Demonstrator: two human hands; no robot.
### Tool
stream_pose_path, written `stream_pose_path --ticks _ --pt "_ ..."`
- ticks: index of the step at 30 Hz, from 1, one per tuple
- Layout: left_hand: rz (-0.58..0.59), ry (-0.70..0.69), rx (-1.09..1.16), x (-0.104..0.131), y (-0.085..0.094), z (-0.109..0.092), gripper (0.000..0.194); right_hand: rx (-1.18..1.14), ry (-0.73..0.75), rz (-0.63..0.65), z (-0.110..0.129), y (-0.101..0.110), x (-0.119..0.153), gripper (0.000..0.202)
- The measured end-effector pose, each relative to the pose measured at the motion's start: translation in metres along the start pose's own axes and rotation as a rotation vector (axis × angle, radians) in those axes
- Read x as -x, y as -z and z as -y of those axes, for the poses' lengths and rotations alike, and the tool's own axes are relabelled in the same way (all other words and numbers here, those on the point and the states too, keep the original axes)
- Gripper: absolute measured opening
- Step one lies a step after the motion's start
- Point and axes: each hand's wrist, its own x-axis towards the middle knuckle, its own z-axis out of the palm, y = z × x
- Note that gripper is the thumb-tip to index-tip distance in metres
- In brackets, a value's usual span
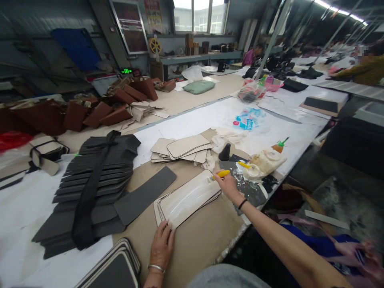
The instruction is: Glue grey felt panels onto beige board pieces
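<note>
My right hand point(228, 186) is closed round a yellow-handled brush point(221, 174), its tip at the far right end of a beige panel point(189, 198). White wet streaks run along that panel, which lies on a few similar ones. At the panel's near left corner my left hand point(163, 240) rests with fingers stretched out, touching the edge. A dark grey panel point(145, 196) lies just left of the stack. Beyond it sit more beige panels point(189, 148). Right of my right hand stands a whitish glue-smeared container point(268, 162) with a second yellow handle point(243, 164) beside it.
A large bundle of dark grey panels point(96, 180) tied with a black strap lies at left. Dark panels with pale borders point(112, 272) are stacked at the near edge. A green-tipped bottle point(279, 146) stands at right. Brown boxy pieces point(123, 96) line the back table. A co-worker's sleeve point(363, 70) shows far right.
</note>
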Motion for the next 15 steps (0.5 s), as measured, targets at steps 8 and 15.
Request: stream_pose_path --ticks 8,15 --pt "0.048 -0.004 -0.085 -0.007 0.006 -0.006 0.022 0.059 0.079 0.018 -0.018 -0.006 -0.026 0.024" --pt "0.058 -0.03 -0.201 -0.013 0.012 -0.015 0.018 0.069 0.094 0.065 -0.01 -0.013 -0.039 0.026"
